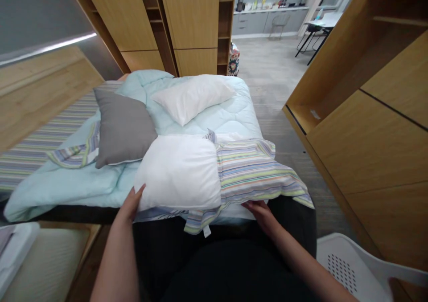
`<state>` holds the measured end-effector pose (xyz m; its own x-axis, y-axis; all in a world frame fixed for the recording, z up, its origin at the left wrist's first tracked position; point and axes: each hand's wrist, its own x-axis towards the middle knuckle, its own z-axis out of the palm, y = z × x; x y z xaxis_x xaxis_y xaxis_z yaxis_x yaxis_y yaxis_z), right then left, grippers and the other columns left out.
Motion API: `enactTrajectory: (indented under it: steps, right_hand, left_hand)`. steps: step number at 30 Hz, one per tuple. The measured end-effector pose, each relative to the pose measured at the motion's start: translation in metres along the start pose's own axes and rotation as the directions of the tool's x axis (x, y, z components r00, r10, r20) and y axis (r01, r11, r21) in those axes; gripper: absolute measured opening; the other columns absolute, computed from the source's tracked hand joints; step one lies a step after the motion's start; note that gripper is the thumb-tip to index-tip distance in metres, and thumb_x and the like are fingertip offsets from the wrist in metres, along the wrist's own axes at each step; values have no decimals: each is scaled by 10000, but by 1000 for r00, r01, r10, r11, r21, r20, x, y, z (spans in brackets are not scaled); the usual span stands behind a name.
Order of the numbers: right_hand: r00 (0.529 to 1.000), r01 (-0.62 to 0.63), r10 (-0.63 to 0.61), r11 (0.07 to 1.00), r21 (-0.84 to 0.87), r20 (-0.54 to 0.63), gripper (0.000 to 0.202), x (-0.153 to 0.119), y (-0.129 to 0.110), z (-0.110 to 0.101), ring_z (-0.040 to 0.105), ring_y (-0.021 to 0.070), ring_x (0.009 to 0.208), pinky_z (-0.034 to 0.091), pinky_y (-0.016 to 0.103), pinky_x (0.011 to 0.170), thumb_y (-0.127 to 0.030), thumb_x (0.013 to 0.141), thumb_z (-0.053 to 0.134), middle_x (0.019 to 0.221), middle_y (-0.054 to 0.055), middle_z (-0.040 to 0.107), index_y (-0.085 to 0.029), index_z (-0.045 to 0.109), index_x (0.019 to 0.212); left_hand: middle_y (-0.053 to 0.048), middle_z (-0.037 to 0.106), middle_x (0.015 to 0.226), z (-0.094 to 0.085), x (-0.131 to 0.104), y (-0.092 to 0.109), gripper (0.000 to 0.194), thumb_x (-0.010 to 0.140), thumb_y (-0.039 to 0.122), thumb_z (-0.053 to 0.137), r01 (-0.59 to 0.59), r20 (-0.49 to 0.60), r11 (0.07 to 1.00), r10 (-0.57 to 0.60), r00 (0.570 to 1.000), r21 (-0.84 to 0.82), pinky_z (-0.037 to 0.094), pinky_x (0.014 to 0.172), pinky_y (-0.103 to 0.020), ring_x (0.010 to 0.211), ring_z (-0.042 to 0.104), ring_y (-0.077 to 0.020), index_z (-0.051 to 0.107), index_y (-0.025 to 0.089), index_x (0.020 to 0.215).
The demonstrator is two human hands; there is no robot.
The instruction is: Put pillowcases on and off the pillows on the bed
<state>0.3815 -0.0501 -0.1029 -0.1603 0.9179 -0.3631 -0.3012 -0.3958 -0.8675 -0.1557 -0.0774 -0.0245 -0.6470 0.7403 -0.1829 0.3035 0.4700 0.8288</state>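
Note:
A white pillow lies on the bed with its right end inside a striped pillowcase. The pillow's left half is bare, and the case's loose right end hangs past the bed's side. At the pillow's lower left corner, my left hand grips the edge, thumb on top and the other fingers mostly hidden. My right hand is closed at the near edge of the pillowcase, its fingertips partly tucked under the fabric. A flap of the case with a white tag droops over the near side.
Beyond lie a grey cushion and another white pillow on a light blue quilt. A second striped cloth rests left. Wooden cabinets stand right, a white chair at lower right.

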Motion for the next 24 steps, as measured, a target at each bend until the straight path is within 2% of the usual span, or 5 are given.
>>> enactTrajectory:
  steps: [4,8,14,19,24]
  right_hand:
    - [983,-87,101,992,-97,155,641,-8,14,16,651,411,1368,474,660,1187,-540,628,982,1389,131,739,-265,749,1157]
    - [958,-177,190,981,-74,216,594,-7,2,38,677,412,1336,466,619,1211,-593,695,934,1323,152,772,-242,782,1149]
    - [990,-126,123,990,54,68,617,-16,-4,56,685,384,1327,475,599,1202,-564,738,844,1236,120,809,-243,764,1260]
    - [994,-80,40,908,-411,-105,569,-10,3,55,661,326,1342,425,536,1238,-613,901,548,1169,140,816,-194,774,1211]
    - [982,-86,176,757,-648,75,507,-32,-17,28,761,303,847,580,448,942,-614,936,576,760,122,777,-180,794,790]
  left_hand:
    - [-221,796,1152,30,-49,20,905,616,630,925,208,218,894,-128,968,-398,649,940,-539,1073,777,-420,679,140,1337]
    - [-210,792,1233,38,-104,34,1065,400,600,1039,230,384,883,-63,921,-409,634,1018,-588,1148,752,-475,709,168,1315]
    - [-213,791,1244,76,-171,63,963,386,593,1057,319,663,880,-6,749,-352,575,1095,-664,1222,723,-491,761,169,1199]
    - [-207,779,1280,91,-164,72,843,398,462,1064,307,661,907,-44,750,-288,514,1167,-636,1321,667,-490,757,156,1122]
    - [-74,835,1124,28,-116,43,666,369,367,998,6,512,971,-131,849,238,505,1181,-595,1348,661,-475,790,284,997]
